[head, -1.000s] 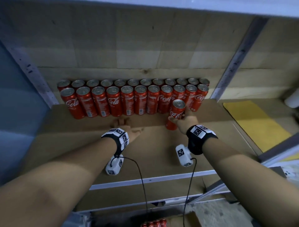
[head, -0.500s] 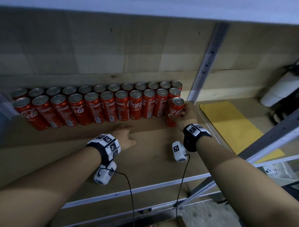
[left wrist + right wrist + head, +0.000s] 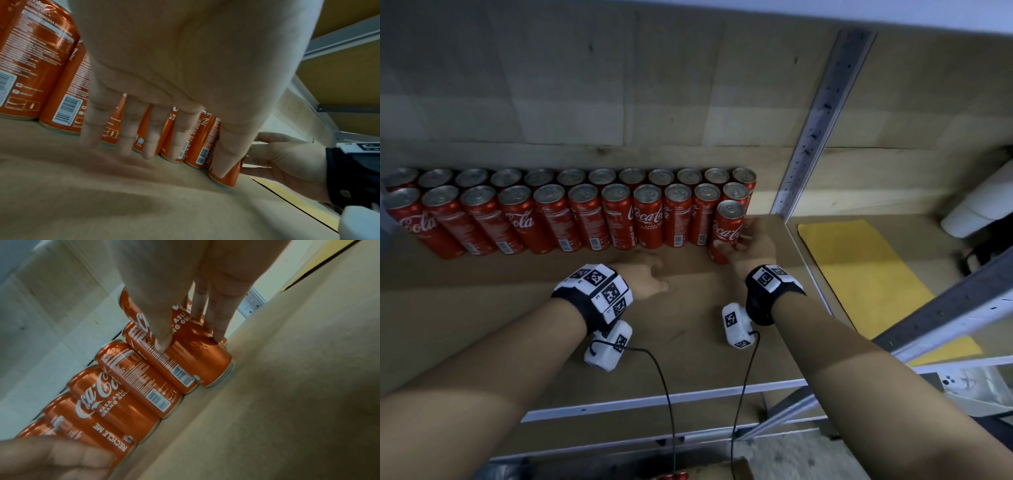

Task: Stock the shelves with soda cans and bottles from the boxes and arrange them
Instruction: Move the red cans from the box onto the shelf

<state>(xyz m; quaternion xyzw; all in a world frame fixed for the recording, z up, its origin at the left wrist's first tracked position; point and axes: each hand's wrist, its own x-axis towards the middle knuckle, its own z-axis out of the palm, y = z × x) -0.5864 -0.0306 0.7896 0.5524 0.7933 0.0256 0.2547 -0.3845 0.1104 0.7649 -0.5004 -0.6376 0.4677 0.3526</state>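
Red soda cans standing in rows on the shelf

Two rows of cans (image 3: pixel 571 212) are standing upright along the back of the brown shelf board (image 3: pixel 517 308), silver tops up, their red sides touching and showing white script, small print and barcodes. One more red can (image 3: pixel 726 229) is standing in front of the rows' right end, just beside the front row and near the board's right edge.

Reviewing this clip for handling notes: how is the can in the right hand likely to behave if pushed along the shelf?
The can is tall and slim, so a high push would probably tip it. The right hand grips it low, which should help. Its smooth metal wall looks slippery, and lying down it would likely roll.
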